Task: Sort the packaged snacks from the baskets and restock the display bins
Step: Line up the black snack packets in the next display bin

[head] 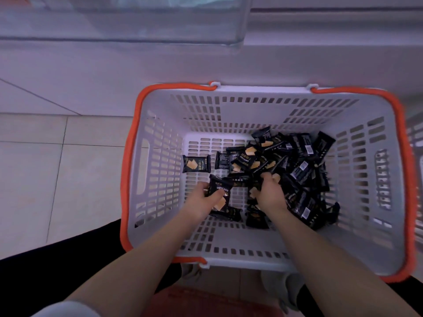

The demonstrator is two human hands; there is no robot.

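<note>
A grey plastic basket (229,106) with orange handles stands on the floor below me. Inside lie several black snack packets (302,170) printed with gold crackers, heaped mostly on the right half. One packet (196,163) lies alone on the basket floor at the left. My left hand (203,200) grips a black packet (220,191) near the basket's middle, thumb across its front. My right hand (270,193) reaches into the heap, its fingers curled round packets (254,191) there.
A clear display bin (128,30) juts out from the white shelf unit at the top left. Pale floor tiles (45,175) stretch left of the basket. A second grey basket (417,156) shows at the right edge. My feet and a red object (206,300) lie below the basket.
</note>
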